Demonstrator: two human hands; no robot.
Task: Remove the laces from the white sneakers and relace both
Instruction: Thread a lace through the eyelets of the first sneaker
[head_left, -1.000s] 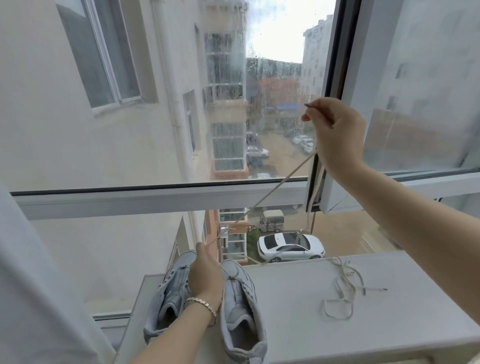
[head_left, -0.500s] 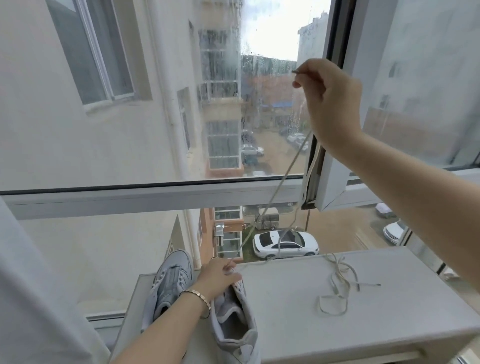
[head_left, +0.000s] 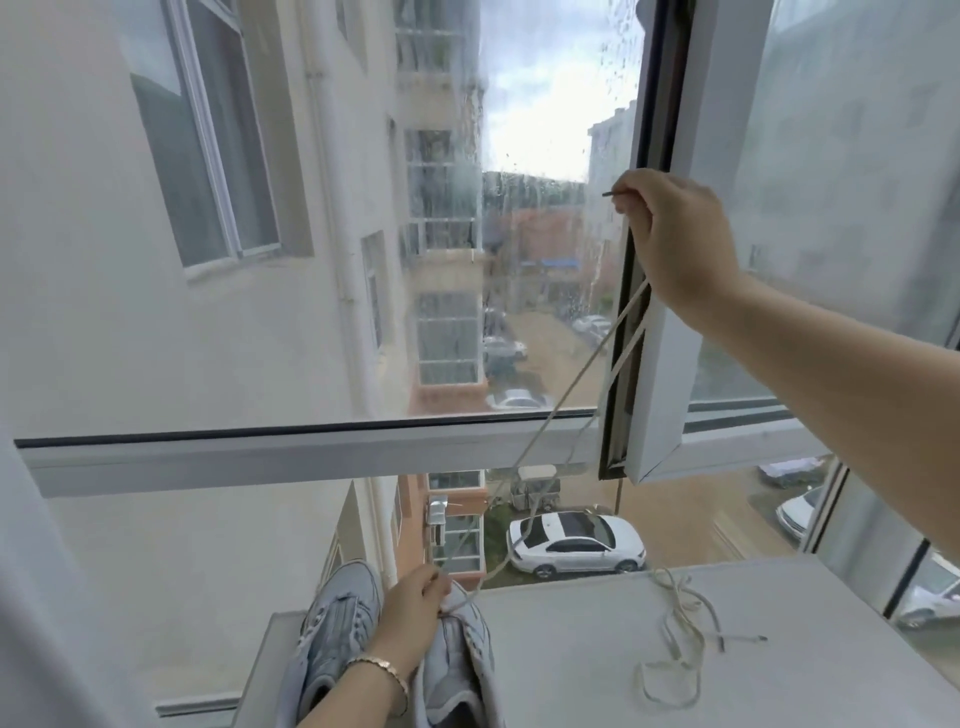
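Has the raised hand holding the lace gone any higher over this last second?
Yes. The right hand has risen: it is farther above the horizontal window bar than a second ago, drawing the lace up from the sneaker.

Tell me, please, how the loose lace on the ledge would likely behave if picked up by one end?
Probably floppy: the loose lace lies in slack loops on the ledge, so it should dangle. Likely light, being thin. The loops may snag.
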